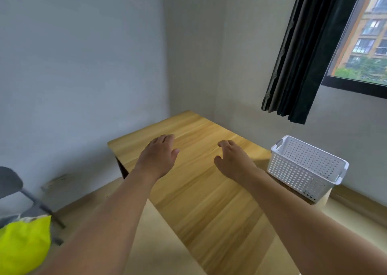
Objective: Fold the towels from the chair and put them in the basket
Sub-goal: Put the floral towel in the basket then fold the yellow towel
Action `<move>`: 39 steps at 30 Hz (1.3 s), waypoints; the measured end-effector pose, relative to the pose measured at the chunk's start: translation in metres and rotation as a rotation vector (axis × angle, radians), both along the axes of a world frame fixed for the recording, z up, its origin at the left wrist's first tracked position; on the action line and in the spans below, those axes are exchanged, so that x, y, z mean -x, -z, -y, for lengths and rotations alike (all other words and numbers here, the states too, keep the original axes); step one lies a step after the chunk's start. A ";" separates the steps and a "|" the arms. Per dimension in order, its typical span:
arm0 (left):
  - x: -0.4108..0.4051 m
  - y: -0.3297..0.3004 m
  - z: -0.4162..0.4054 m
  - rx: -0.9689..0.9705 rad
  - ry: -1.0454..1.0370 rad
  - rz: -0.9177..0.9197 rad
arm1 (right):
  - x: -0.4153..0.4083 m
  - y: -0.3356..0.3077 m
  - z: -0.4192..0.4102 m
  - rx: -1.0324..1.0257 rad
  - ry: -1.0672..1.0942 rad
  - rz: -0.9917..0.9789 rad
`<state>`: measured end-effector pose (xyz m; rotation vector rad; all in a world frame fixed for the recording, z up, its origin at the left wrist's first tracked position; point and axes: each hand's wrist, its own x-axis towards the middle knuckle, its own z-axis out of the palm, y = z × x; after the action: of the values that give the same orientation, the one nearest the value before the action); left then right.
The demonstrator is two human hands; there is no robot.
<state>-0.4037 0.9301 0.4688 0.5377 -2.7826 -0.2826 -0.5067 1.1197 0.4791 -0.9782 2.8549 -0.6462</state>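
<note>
Hands: left hand (158, 156) and right hand (232, 159) were apart over the table (201, 201), fingers spread, holding nothing.
Towels: a yellow-green towel (23, 245) lay bunched on the grey chair (12, 186), far left, well apart from both hands; another cloth showed beneath it.
Basket: the white basket (307, 170) stood empty at the table's right edge.
Handling: likely soft, light and floppy; best taken by two corners of one edge.
</note>
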 end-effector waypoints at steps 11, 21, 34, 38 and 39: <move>-0.156 -0.023 0.176 0.013 -0.004 0.009 | -0.159 -0.025 0.184 -0.018 0.004 -0.048; -0.274 -0.015 0.344 -0.015 -0.114 -0.027 | -0.263 -0.017 0.353 -0.007 -0.106 -0.012; -0.398 0.003 0.584 -0.068 -0.081 -0.003 | -0.391 -0.003 0.576 -0.018 -0.043 0.048; -0.429 0.016 0.629 -0.098 -0.124 0.002 | -0.408 0.016 0.628 -0.007 -0.081 0.089; -0.436 0.021 0.642 -0.111 -0.119 0.022 | -0.414 0.021 0.641 -0.001 -0.078 0.116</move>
<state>0.0319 0.2884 0.4481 0.7342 -2.7545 -0.4080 -0.0929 0.4782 0.4578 -1.0107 2.7029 -0.6703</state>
